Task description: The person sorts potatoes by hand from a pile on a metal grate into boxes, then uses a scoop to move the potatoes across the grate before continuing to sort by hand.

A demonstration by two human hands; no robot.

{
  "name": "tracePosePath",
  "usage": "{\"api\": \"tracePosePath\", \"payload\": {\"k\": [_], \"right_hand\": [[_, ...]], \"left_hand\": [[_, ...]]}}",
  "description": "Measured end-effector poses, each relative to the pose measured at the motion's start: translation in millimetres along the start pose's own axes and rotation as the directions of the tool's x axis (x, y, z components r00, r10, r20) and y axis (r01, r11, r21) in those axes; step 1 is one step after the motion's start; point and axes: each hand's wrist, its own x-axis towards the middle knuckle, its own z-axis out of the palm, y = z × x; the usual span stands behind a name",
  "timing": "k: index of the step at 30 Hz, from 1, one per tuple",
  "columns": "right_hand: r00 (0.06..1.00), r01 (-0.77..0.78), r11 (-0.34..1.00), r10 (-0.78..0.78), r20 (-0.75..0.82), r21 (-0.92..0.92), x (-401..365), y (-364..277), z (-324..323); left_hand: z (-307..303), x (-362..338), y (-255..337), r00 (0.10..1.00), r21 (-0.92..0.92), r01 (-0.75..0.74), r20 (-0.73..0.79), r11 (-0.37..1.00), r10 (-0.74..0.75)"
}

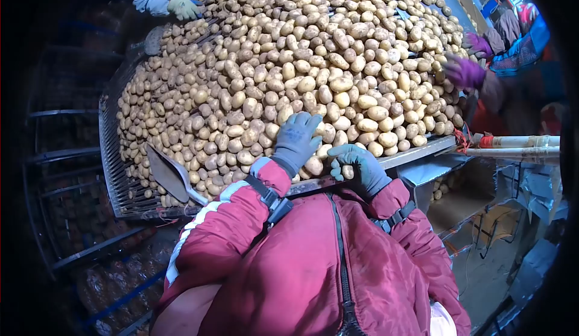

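A large heap of potatoes [289,71] covers the slatted sorting table in front of me. My left hand [295,141], in a grey-blue glove, lies on the near edge of the heap. Its fingers are stretched out and touch the potatoes under them. Just to its right, at the table's front rim, my right hand [362,166] wears a similar glove and is curled closed. A small potato [347,171] shows between its fingers and thumb.
A scoop-like plate [169,173] leans among the potatoes at the left. Another person's purple gloves [464,71] reach in from the right, and a pale glove [183,8] rests at the far left. Metal rim [416,152] borders the table; pipes [512,146] jut out right.
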Motion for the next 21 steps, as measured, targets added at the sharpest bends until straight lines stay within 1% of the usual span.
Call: {"api": "tracePosePath", "payload": {"k": [2,4,5,7,8,9,10,11,12,13,14,15,16,17,18,19,20,21], "right_hand": [[1.0,0.018,1.0,-0.018,0.001,-0.008,-3.2,4.8,-6.9],[0.999,0.043,0.999,-0.043,0.008,0.007,-10.3,14.7,-17.5],[0.999,-0.011,0.979,0.004,0.036,0.203,-17.2,4.6,-11.7],[0.981,-0.114,0.898,0.169,-0.094,0.425,-30.5,-12.2,4.4],[0.989,-0.007,0.987,0.032,-0.147,0.163,-17.7,24.2,-31.2],[0.993,-0.106,0.842,0.113,0.019,0.529,-37.3,-10.5,-3.2],[0.995,-0.1,0.838,0.071,0.075,0.537,-42.0,-16.1,-1.2],[0.991,-0.096,0.832,0.029,0.13,0.546,-45.7,-17.8,-1.7],[0.999,0.032,0.946,-0.02,-0.04,0.322,-42.7,-9.0,-7.3],[0.995,0.065,0.973,-0.046,-0.089,0.223,-25.9,17.7,-34.4],[0.992,0.041,0.949,-0.002,-0.123,0.313,-36.2,11.6,-28.6],[0.987,0.028,0.916,0.038,-0.158,0.4,-44.7,3.5,-19.7],[0.982,0.034,0.966,0.016,-0.189,0.257,-47.4,9.1,-29.7],[0.937,0.274,0.955,-0.292,-0.19,-0.115,-54.4,21.1,-29.6],[0.958,0.189,0.982,-0.189,-0.214,-0.024,-59.3,18.3,-35.6],[0.97,0.112,0.991,-0.093,-0.227,0.074,-65.8,12.2,-43.6],[0.959,0.096,0.993,-0.076,-0.274,0.063,-77.7,3.5,-45.6],[0.947,0.081,0.995,-0.058,-0.315,0.06,-91.9,-8.8,-44.3]], "left_hand": [[7.1,1.1,-8.9,1.0,-0.002,0.007,-0.027,1.0,-0.007],[9.6,5.0,-26.4,0.994,-0.047,0.034,-0.099,0.998,-0.038],[2.4,9.1,-37.9,0.984,-0.096,0.052,-0.167,0.994,-0.068],[-40.3,10.1,-45.3,0.928,-0.123,0.026,-0.367,0.992,-0.07],[-37.7,3.0,-70.5,0.931,-0.126,0.014,-0.361,0.992,-0.059],[-22.3,-6.0,-108.6,0.919,-0.04,0.058,-0.388,0.998,-0.069],[-4.4,-14.5,-141.6,0.907,0.046,0.103,-0.415,0.994,-0.074],[6.3,-20.9,-152.3,0.894,0.13,0.149,-0.441,0.98,-0.077],[-59.1,-31.5,-77.1,0.925,0.028,0.119,-0.366,0.993,-0.101],[-3.1,-47.9,-151.7,0.947,0.047,0.108,-0.31,0.993,-0.088],[27.7,-59.4,-182.7,0.932,0.086,0.14,-0.347,0.986,-0.102],[24.8,-63.1,-186.5,0.946,0.377,0.062,-0.316,0.924,0.066],[22.9,-64.4,-179.4,0.955,0.445,0.063,-0.288,0.893,0.076],[30.9,-61.2,-187.0,0.968,0.408,0.168,-0.241,0.897,-0.072],[9.2,-60.7,-147.7,0.916,-0.085,0.236,-0.312,0.968,-0.251],[7.5,-61.5,-144.8,0.934,0.183,0.222,-0.322,0.958,-0.155],[-5.6,-57.3,-124.3,0.928,0.17,0.321,-0.255,0.932,-0.273],[-2.0,-57.0,-129.9,0.93,0.219,0.307,-0.275,0.926,-0.243]]}}
